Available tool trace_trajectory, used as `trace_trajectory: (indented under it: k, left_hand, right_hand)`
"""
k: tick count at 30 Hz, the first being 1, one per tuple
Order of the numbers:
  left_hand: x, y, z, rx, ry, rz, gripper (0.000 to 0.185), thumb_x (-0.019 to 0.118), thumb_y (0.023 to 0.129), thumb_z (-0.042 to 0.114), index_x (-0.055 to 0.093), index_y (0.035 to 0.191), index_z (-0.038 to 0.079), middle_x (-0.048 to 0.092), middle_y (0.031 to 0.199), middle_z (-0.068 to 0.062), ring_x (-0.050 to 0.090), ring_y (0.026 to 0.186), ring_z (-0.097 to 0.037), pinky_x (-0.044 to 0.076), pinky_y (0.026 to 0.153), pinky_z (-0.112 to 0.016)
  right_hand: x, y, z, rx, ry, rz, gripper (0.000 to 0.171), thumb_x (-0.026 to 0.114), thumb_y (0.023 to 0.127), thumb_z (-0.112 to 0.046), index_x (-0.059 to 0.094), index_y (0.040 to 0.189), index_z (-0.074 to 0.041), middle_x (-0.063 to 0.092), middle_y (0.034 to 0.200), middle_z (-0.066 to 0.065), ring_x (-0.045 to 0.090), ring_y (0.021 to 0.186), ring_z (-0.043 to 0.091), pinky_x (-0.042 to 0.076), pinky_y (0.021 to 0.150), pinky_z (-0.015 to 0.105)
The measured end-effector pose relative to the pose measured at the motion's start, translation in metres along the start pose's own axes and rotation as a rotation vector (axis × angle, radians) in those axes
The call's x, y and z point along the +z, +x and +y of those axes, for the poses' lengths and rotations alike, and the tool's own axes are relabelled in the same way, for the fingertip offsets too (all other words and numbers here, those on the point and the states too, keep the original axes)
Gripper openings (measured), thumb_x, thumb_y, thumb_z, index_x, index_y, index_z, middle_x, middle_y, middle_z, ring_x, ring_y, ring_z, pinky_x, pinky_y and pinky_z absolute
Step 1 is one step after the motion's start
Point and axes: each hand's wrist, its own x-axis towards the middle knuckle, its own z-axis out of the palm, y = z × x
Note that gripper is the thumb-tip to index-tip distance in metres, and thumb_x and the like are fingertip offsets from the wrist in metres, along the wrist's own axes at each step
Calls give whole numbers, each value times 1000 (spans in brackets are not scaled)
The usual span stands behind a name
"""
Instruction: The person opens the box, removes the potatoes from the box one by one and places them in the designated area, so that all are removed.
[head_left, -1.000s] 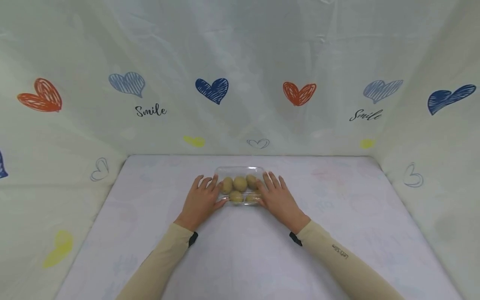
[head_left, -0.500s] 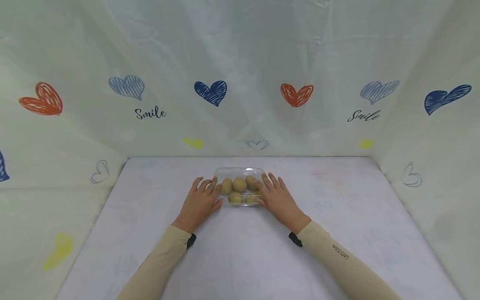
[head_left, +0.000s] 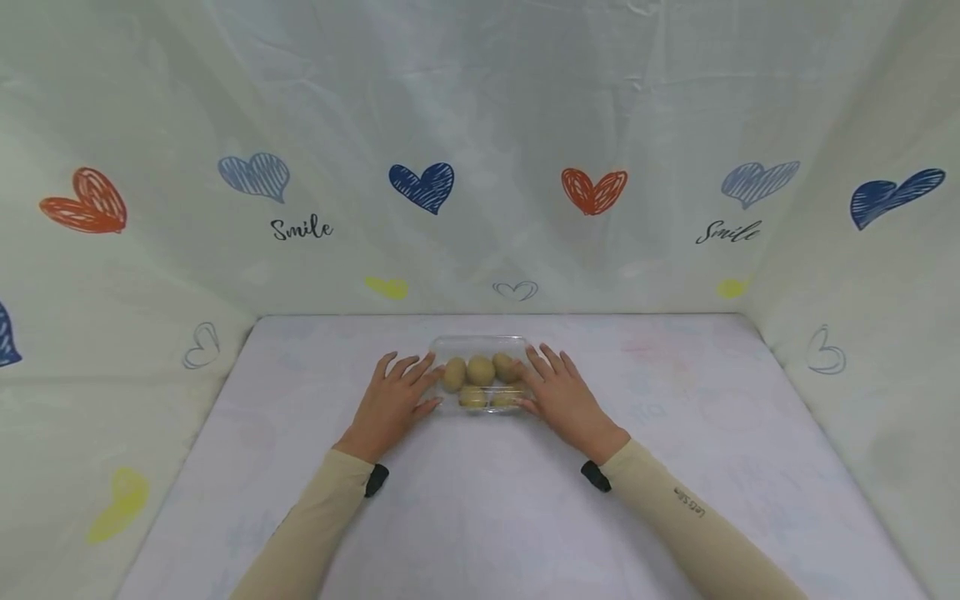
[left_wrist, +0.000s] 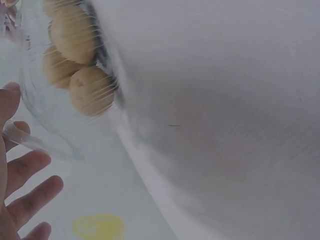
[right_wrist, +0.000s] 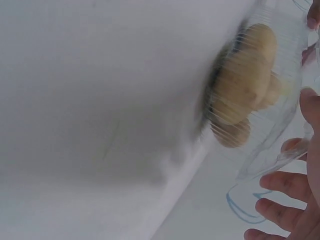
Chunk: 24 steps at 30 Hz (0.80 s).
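A clear plastic container with several potatoes in it sits on the table near its back edge. My left hand is at its left end, fingers spread; in the left wrist view the thumb and index finger are right at the container's rim, the other fingers apart from it. At the other end is my right hand, its fingers nearly straight and spread. The right wrist view has its index finger overlapping the rim. The ribbed wall partly blurs the potatoes.
A pale, faintly printed cloth covers the table. White curtains with hearts and "Smile" lettering rise behind it and at both sides. Each wrist wears a black band below a beige sleeve.
My left hand has drawn slightly left and its fingers have loosened from the container's end. My right hand has shifted a little to the right. The container stays in place.
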Motion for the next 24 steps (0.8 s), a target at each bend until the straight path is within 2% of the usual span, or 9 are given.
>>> trace_trajectory:
  k: [8, 15, 20, 24]
  left_hand:
    - [-2, 6, -3, -59, -78, -36, 51, 81, 93, 37, 70, 137, 13, 67, 143, -12, 63, 126, -33, 43, 111, -59]
    - [-7, 13, -3, -151, -218, -56, 49, 80, 96, 32, 69, 139, 12, 65, 146, -13, 63, 127, -34, 41, 112, -60]
    - [-8, 17, -4, -226, -337, -35, 48, 80, 96, 28, 69, 139, 9, 65, 145, -13, 62, 128, -35, 42, 111, -58]
    - [-8, 19, -4, -273, -414, 5, 46, 79, 97, 24, 69, 138, 7, 67, 143, -13, 62, 128, -36, 43, 109, -56]
  right_hand:
    - [-9, 5, 8, -17, 5, 50, 58, 72, 101, -37, 57, 148, -6, 57, 150, 22, 49, 141, 45, 42, 115, 62]
    - [-16, 9, 12, 17, 79, 88, 54, 72, 102, -35, 61, 144, -4, 62, 145, 20, 52, 140, 42, 42, 117, 58]
    - [-17, 13, 15, 36, 171, 171, 48, 78, 98, -25, 65, 137, -1, 67, 137, 19, 56, 135, 40, 44, 116, 55]
    - [-20, 16, 15, 49, 202, 225, 45, 80, 96, -22, 67, 133, 1, 68, 133, 18, 60, 131, 38, 46, 114, 53]
